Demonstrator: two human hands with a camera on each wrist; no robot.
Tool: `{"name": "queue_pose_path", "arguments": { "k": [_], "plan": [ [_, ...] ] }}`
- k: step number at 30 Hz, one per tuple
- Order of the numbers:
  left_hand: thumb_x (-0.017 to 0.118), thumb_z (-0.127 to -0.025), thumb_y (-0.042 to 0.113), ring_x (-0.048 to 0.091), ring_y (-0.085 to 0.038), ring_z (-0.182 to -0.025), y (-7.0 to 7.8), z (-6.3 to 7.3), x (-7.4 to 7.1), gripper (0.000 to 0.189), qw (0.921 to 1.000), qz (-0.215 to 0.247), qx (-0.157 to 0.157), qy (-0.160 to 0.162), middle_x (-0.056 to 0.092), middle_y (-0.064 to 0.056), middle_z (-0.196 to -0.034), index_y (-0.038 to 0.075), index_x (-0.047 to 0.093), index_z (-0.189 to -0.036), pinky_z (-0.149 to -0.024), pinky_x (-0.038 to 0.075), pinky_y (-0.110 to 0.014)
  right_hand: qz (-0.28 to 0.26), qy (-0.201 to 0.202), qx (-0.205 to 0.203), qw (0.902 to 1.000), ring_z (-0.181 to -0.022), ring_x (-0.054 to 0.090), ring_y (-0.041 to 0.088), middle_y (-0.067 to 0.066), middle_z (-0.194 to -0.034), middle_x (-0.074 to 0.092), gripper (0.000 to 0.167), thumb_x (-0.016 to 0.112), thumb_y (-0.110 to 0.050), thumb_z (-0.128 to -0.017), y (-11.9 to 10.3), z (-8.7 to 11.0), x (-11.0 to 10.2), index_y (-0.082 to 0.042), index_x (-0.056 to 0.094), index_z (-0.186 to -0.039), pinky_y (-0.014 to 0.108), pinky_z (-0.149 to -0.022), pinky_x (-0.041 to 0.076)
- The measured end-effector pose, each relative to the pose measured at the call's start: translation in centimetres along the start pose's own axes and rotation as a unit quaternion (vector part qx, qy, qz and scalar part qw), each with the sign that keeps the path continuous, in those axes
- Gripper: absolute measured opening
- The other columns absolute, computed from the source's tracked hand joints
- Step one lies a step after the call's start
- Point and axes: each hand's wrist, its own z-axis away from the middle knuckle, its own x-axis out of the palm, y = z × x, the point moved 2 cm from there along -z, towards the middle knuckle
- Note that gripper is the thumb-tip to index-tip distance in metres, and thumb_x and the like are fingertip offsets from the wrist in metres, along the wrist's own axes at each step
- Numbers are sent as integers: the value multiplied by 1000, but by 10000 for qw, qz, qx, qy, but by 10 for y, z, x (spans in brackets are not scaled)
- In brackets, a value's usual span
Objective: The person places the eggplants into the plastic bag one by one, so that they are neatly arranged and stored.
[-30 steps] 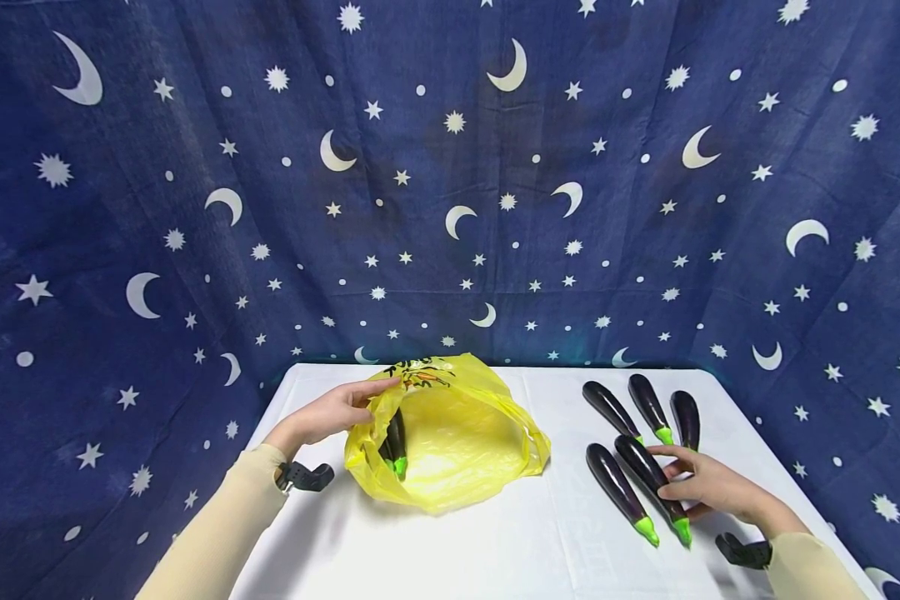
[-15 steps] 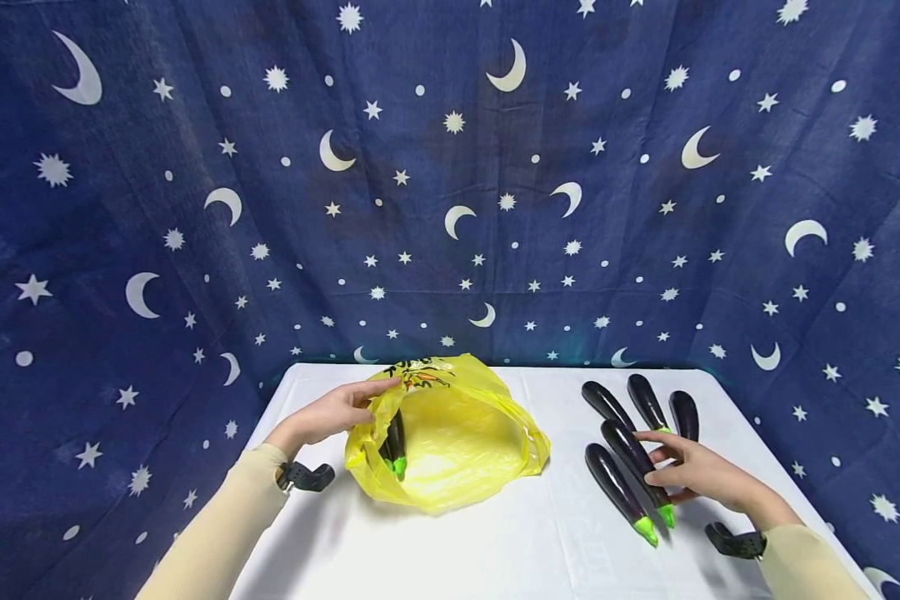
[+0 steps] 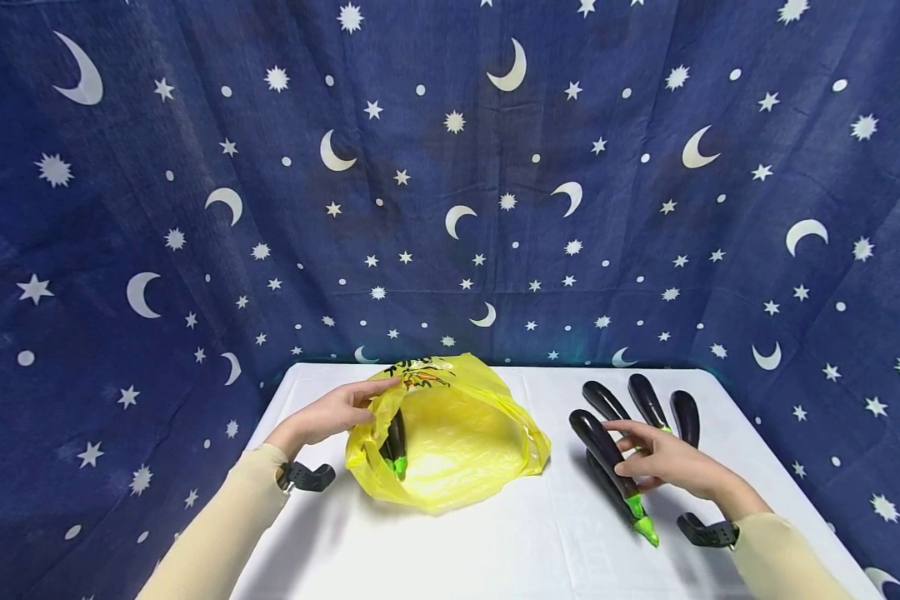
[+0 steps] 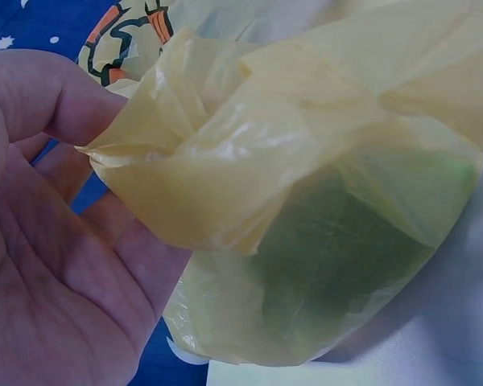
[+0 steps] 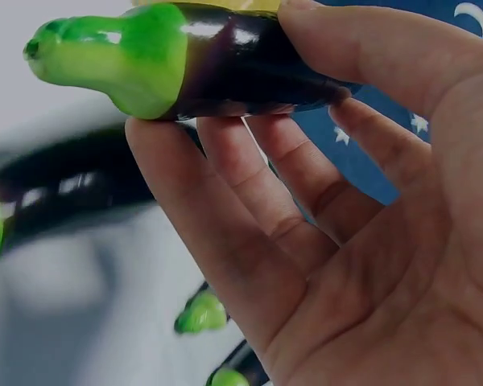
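My left hand (image 3: 328, 417) pinches the left rim of a yellow plastic bag (image 3: 461, 442), whose mouth gapes toward me on the table. Inside, near that hand, lie dark eggplants (image 3: 397, 433) with green stem ends; the left wrist view shows a dark shape (image 4: 346, 249) through the film. My right hand (image 3: 671, 462) grips an eggplant (image 3: 598, 440) between thumb and fingers, raised over another eggplant (image 3: 607, 487) that it partly covers. In the right wrist view, the green cap (image 5: 137, 60) of the held eggplant points left.
Behind my right hand lie three more eggplants: a left one (image 3: 603, 398), a middle one (image 3: 648, 402) and a right one (image 3: 686, 417). A white cloth covers the table (image 3: 480, 558). A blue curtain (image 3: 420, 317) with moons and stars hangs behind it.
My right hand has lifted the eggplant and carried it left, from beside its neighbour to above it. My left hand and the bag have stayed in place.
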Motion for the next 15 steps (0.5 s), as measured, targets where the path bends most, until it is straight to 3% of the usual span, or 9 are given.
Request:
{"name": "queue_pose_path", "arguments": {
  "k": [8,15],
  "plan": [
    [54,-93,-9,44,-26,-141,3,1,1,73,9999,-75,-38,77,31,-6,-165,19,40,-159,-104,47,-34,-198,-292,-330,9988,-96,68,30,25,-125,52,74,73,-11,-93,-13,-13,16,-8,36,-157,50,-75,60],
    [53,-93,-9,42,-30,-142,4,2,1,73,9999,-132,34,78,31,-10,-165,15,39,-160,-104,47,-34,-462,-553,-514,9961,-96,67,29,22,-125,52,73,74,-9,-92,-27,-25,36,-10,39,-156,52,-75,60]
  ]
}}
